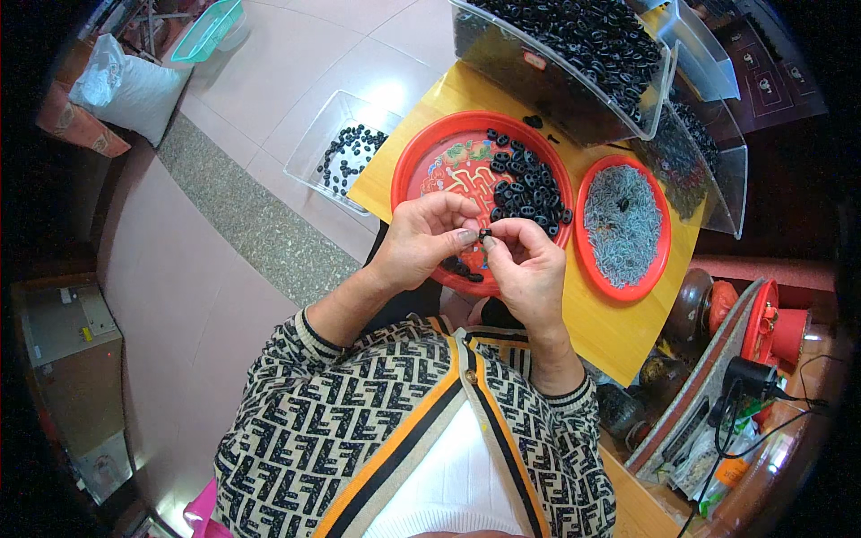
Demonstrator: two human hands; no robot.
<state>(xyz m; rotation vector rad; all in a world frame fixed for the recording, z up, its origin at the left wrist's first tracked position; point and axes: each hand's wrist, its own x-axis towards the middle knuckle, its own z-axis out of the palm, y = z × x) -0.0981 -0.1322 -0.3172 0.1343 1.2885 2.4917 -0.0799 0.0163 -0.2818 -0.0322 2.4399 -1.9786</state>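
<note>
My left hand [420, 240] and my right hand [529, 273] meet over the near side of a round red tray [403, 161] with a printed floor. Their fingertips pinch together around a small black plastic piece [485, 233], mostly hidden by the fingers. On the tray's right side lies a heap of black oval plastic pieces [529, 190] with openings in them. A few more black pieces [462, 267] lie under my hands. To the right, a smaller red oval tray [587, 260] holds a mass of small grey metal parts [621, 229], perhaps screws or pins, with a dark bit on top.
Both trays rest on a yellow board [596, 332]. Behind them stands a large clear bin [502, 67] full of black pieces; another clear bin [731, 193] is beside it. Lower on the left sits a clear box [305, 152] with scattered black pieces. A white sack [143, 94] stands far left.
</note>
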